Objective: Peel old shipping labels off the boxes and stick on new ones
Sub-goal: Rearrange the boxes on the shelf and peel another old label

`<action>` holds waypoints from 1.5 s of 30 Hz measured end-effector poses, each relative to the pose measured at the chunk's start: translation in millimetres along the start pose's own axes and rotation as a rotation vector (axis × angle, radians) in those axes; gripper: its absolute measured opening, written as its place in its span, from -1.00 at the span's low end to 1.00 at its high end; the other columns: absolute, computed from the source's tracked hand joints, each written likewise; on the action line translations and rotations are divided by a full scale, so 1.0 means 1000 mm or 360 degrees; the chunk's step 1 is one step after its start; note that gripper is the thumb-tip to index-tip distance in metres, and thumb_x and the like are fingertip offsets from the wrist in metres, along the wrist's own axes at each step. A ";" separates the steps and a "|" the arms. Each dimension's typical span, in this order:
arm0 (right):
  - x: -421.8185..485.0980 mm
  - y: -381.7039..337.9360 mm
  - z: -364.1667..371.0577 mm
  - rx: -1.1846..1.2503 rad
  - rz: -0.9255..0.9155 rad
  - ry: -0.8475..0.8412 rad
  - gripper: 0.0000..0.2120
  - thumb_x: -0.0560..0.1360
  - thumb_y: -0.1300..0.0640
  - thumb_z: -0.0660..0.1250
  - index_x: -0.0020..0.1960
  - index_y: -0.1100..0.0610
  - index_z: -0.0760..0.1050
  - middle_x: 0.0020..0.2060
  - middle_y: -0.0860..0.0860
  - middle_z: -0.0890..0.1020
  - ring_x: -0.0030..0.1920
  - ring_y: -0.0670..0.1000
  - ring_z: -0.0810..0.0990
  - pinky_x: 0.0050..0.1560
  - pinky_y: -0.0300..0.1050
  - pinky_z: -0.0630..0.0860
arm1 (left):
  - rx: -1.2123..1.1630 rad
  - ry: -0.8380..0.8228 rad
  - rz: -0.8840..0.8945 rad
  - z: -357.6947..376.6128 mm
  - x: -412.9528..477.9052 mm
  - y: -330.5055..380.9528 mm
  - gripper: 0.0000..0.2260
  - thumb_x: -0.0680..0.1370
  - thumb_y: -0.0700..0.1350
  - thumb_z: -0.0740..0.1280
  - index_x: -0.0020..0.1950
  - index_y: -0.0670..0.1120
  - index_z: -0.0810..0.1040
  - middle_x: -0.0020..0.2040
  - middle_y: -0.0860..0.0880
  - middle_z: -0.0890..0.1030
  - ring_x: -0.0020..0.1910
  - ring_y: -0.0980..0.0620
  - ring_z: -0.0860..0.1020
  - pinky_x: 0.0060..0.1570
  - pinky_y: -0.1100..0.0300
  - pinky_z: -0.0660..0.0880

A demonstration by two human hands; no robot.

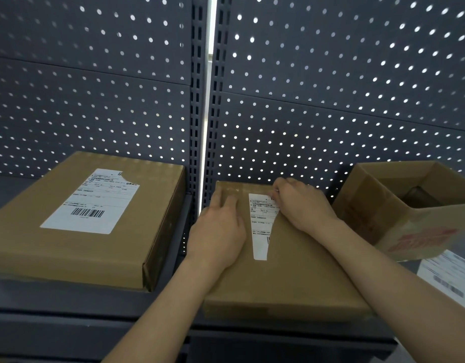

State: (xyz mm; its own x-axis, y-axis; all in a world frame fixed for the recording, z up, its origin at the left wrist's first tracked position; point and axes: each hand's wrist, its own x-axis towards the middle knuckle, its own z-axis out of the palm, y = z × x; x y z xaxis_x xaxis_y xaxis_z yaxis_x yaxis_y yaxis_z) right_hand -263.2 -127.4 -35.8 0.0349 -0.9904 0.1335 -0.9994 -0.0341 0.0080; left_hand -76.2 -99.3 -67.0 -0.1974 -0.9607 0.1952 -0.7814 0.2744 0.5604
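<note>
A flat brown box [281,279] lies on the shelf in front of me with a white shipping label [261,226] on its top. My left hand [218,231] rests flat on the box's left side, fingers straight. My right hand [302,203] pinches the label's upper right corner near the box's far edge; much of the label is hidden under that hand. A second flat brown box [77,247] sits to the left, and the label [91,203] on it has a torn top corner.
An open cardboard carton [409,213] with red print stands at the right, something dark inside it. Sheets of white labels [446,276] lie below it on the shelf. A dark pegboard wall [331,100] rises behind the boxes. The shelf's front edge [69,323] runs along the bottom.
</note>
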 end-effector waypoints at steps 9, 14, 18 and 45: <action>-0.004 -0.011 -0.003 -0.0183 -0.0039 0.0113 -0.73 0.68 -0.01 0.05 0.10 0.15 0.42 0.02 0.05 0.51 -0.01 0.15 0.60 -0.23 -0.06 0.33 | 0.0050 0.0021 -0.0001 0.000 0.000 0.001 -0.65 0.65 -0.02 0.06 0.44 0.03 0.30 0.58 -0.01 0.09 0.26 -0.13 0.46 0.08 0.00 0.48; -0.002 -0.010 0.002 -0.0197 -0.0049 0.0178 -0.81 0.67 0.07 0.11 0.05 0.15 0.44 -0.03 0.04 0.51 -0.07 0.17 0.60 -0.26 -0.06 0.33 | 0.0060 -0.0001 -0.0024 0.000 -0.001 0.002 -0.63 0.65 -0.03 0.06 0.47 0.05 0.27 0.58 -0.01 0.09 0.28 -0.14 0.44 0.10 -0.02 0.46; -0.002 -0.009 0.002 -0.0208 -0.0087 0.0196 -0.82 0.67 0.08 0.11 0.04 0.15 0.43 -0.05 0.04 0.50 -0.09 0.17 0.59 -0.27 -0.07 0.32 | 0.0079 0.0003 -0.0023 0.000 -0.001 0.002 -0.64 0.65 -0.04 0.05 0.46 0.03 0.28 0.57 -0.02 0.11 0.26 -0.14 0.45 0.06 -0.02 0.45; -0.006 -0.001 -0.001 0.0400 0.0111 0.0332 -0.73 0.66 0.04 0.13 0.09 0.13 0.56 -0.02 0.02 0.63 0.03 0.04 0.56 -0.14 -0.12 0.30 | 0.0040 0.0030 0.0004 0.000 -0.001 0.002 -0.63 0.65 -0.08 0.06 0.46 0.03 0.29 0.58 -0.01 0.09 0.28 -0.14 0.45 0.11 -0.05 0.49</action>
State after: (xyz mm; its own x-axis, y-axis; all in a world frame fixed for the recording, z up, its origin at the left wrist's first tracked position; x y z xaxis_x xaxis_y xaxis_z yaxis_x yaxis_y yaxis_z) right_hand -262.3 -121.4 -35.9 -0.0599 -0.9437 0.3253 -0.9680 -0.0245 -0.2496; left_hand -77.6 -98.1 -66.5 -0.1885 -0.9589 0.2122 -0.7956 0.2757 0.5394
